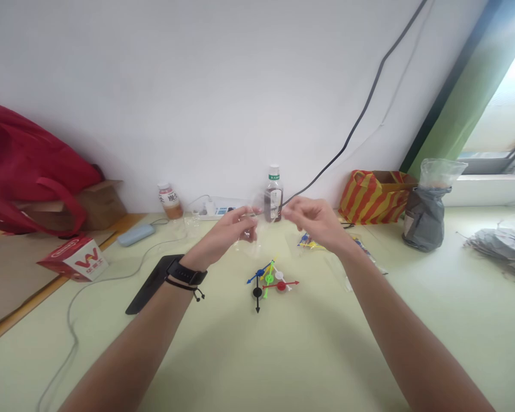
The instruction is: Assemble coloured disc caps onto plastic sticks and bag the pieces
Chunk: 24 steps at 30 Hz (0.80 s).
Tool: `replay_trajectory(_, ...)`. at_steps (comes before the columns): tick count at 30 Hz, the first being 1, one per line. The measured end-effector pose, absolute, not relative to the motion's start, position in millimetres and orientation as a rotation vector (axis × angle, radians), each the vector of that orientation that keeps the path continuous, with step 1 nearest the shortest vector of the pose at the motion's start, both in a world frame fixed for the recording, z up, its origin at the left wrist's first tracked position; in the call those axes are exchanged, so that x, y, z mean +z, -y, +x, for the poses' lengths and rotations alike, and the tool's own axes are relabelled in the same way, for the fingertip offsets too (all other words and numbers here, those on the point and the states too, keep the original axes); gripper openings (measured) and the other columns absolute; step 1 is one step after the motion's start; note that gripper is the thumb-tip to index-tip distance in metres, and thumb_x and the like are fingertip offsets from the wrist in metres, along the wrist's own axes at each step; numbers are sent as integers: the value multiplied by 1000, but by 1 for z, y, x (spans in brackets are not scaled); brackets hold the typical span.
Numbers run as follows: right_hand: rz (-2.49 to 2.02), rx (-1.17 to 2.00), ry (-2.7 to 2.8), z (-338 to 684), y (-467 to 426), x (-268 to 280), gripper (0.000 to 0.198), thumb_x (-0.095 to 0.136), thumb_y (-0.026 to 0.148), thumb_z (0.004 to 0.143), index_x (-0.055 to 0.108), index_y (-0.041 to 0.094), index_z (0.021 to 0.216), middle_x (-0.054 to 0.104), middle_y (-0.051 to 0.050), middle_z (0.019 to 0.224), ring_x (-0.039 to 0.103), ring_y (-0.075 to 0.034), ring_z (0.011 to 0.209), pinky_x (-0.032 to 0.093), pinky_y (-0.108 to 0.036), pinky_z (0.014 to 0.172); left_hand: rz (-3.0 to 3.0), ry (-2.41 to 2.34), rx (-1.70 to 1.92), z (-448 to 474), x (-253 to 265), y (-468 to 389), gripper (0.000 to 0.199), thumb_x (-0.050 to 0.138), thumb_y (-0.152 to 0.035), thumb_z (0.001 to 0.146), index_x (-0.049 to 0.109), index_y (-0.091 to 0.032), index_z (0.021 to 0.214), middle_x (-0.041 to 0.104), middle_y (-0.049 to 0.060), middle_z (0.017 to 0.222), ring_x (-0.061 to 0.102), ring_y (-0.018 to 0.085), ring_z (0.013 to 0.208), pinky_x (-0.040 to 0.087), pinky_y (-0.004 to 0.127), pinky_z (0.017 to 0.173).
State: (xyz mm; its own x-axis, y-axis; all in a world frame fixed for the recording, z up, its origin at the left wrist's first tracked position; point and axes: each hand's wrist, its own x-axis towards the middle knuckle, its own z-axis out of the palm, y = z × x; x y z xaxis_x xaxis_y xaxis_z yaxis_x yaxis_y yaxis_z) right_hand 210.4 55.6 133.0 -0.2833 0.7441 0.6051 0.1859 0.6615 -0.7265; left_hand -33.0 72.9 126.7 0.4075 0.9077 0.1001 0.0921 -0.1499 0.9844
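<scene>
Above the table I hold up a clear plastic bag (261,220), thin and hard to make out against the wall. My left hand (236,226) has its fingers closed on the bag's left side. At the other side, my right hand (311,217) pinches what looks like the bag's edge. Below them on the table lies a small pile of plastic spinner arrows: a black arrow (257,293), a red arrow (281,285), a green arrow (269,278), a blue arrow (260,273), a white arrow (279,276) and a partly covered yellow one.
Behind my hands stand a dark drink bottle (274,194) and a power strip (223,213). Bagged coloured pieces (311,241) lie beyond my right wrist. A black phone-like slab (150,289), a red-white box (75,260) and a cable are leftward; a striped bag (369,197) is rightward.
</scene>
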Motion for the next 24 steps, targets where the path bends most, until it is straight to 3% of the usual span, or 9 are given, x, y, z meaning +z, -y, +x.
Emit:
replay_trajectory(3,-949,652,1603,218,-65,126,34,70,56,90,70,23,100,69,-6,102,65,-20,88,54,-33,75,1601,-846,892,-35,127,-73,38,65,-48,95,69,-22,123,53,-1,78,52,11,65,47,26,65)
replay_trajectory(5,-1013,889,1615,222,-69,120,48,71,58,89,64,25,124,69,-9,117,67,-22,98,57,-36,82,1655,-840,931,-33,124,-75,42,61,-53,97,70,-21,122,49,-2,72,46,10,58,42,25,57)
replay_trajectory(8,-919,1379,1772,220,-69,112,57,73,53,89,58,26,136,71,-10,124,68,-24,108,56,-40,94,1694,-886,1047,-27,114,-79,53,53,-61,99,69,-19,125,49,-3,65,41,10,49,35,24,47)
replay_trajectory(10,-844,1529,1862,211,-67,106,53,78,48,86,63,26,131,73,-9,120,68,-23,107,55,-39,95,1704,-938,1120,-24,107,-82,61,45,-67,100,67,-17,127,54,-2,63,41,10,45,32,24,43)
replay_trajectory(12,-801,1545,1904,201,-67,101,38,79,48,85,71,22,112,75,-8,110,69,-21,101,54,-36,91,1768,-1004,1173,-21,99,-85,66,39,-69,100,69,-15,122,58,0,61,43,11,42,32,24,41)
replay_trajectory(16,-783,1492,1882,192,-73,92,30,77,49,86,73,19,85,75,-6,87,66,-18,84,52,-32,82,1974,-1153,1314,-24,87,-95,61,40,-65,102,74,-15,102,57,-1,52,51,13,48,40,24,52)
replay_trajectory(21,-892,1457,1877,202,-80,86,30,74,49,86,74,19,88,77,-7,91,66,-17,82,51,-30,76,2047,-1384,1406,-30,77,-104,57,45,-61,101,67,-18,72,38,-4,46,40,12,45,28,26,49)
replay_trajectory(24,-904,1515,1875,201,-80,84,33,75,51,87,72,21,101,77,-8,98,69,-19,89,53,-31,78,2060,-1421,1463,-29,73,-104,56,44,-59,102,59,-19,67,37,-3,49,40,13,48,27,26,50)
